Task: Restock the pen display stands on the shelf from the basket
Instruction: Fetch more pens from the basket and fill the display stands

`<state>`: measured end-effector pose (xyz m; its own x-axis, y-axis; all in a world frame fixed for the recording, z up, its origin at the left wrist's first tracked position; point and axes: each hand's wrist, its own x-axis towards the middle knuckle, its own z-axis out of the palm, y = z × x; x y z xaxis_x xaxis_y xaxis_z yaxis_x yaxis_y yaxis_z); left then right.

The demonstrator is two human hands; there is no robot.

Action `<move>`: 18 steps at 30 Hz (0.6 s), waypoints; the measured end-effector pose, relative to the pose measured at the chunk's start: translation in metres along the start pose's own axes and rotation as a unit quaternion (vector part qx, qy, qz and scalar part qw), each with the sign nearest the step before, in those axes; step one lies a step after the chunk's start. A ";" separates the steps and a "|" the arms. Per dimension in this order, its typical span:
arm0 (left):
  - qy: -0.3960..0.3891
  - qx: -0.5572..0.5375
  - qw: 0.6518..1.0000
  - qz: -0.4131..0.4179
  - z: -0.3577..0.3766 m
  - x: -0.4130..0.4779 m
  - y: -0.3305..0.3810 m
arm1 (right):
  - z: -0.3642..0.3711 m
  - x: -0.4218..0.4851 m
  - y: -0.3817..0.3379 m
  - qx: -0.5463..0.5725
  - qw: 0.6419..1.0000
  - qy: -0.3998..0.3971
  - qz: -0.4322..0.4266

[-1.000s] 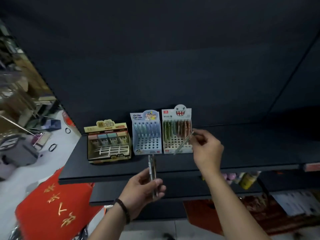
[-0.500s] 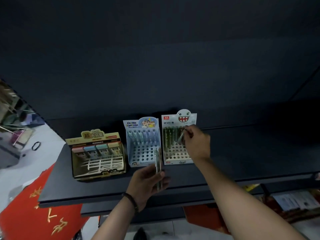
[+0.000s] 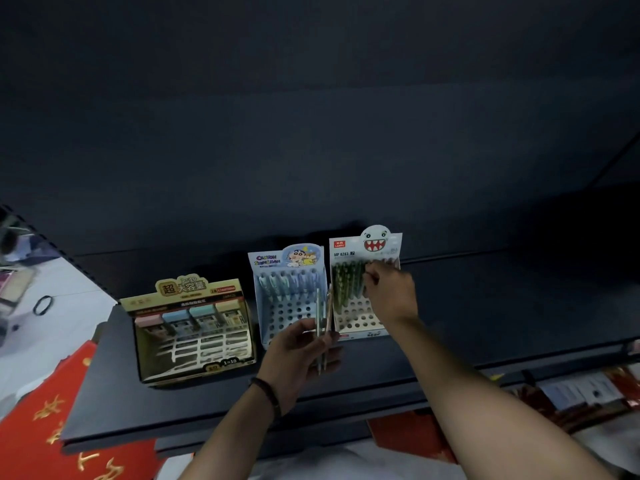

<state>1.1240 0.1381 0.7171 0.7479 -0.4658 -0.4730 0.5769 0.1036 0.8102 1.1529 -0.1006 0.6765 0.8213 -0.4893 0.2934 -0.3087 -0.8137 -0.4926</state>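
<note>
Your right hand [image 3: 389,292] is up at the white stand [image 3: 363,306], fingers pinched among the pens in its top rows; you can't tell if they grip one. Your left hand [image 3: 299,355] is curled around two pens [image 3: 322,327], held upright just below-left of it, in front of the blue stand [image 3: 287,299]. A yellow box [image 3: 194,330] sits left of that hand, all on the dark shelf [image 3: 485,323].

"MP 8283" on monster stand [image 3: 367,251] — "1=10" (yellow box [image 3: 194,327])
</note>
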 end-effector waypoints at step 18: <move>-0.097 -0.072 0.993 -0.012 0.005 0.026 0.015 | -0.064 -0.034 -0.068 0.368 0.912 -0.145 0.111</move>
<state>1.1505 0.1234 0.7186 0.6648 -0.6282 -0.4042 0.6444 0.2085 0.7357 1.1154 -0.0488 0.7520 0.9029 -0.4260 -0.0571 -0.1650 -0.2209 -0.9612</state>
